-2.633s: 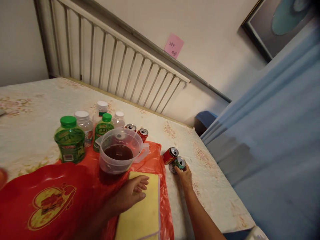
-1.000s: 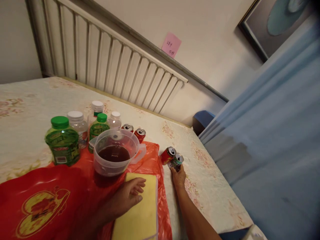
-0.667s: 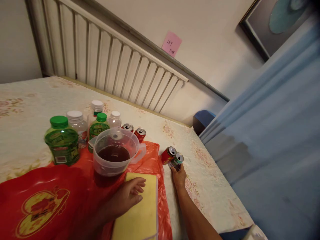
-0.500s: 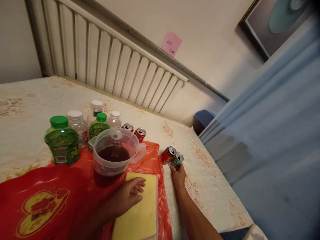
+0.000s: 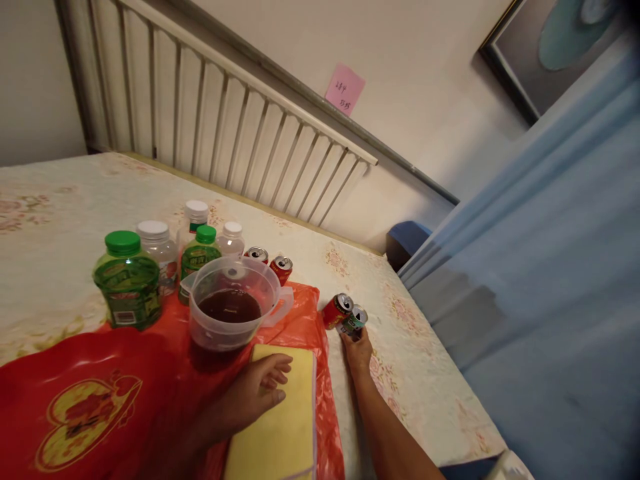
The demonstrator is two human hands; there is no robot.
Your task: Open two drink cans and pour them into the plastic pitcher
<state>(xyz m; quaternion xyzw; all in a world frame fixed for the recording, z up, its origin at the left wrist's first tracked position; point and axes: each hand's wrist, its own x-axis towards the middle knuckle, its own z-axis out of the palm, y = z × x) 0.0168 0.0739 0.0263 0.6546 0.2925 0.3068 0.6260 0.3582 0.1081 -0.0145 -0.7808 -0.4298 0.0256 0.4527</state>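
My right hand (image 5: pixel 358 348) is closed around a dark can with a green patch (image 5: pixel 356 317), which stands upright on the tablecloth. Touching or nearly touching it on the left is a red can (image 5: pixel 337 310), its top opened. My left hand (image 5: pixel 263 390) hovers palm inward over a folded yellow cloth (image 5: pixel 285 440), fingers apart and holding nothing. Beyond that hand sits a clear plastic measuring jug (image 5: pixel 220 333) with dark brown liquid in it, its handle pointing right. The cloth and jug lie on a red plastic sheet (image 5: pixel 300 313).
A red tray (image 5: pixel 30 393) with a yellow heart print is at the lower left. Several bottles, among them a green-capped bottle (image 5: pixel 127 283), stand behind the jug beside two red cans, one a small can (image 5: pixel 281 269). A radiator (image 5: pixel 235 127) and blue curtain (image 5: pixel 550 267) border the table.
Both hands hold nearly the same places, the right one still on the dark can. The view has shifted very slightly, and nothing else has visibly moved.
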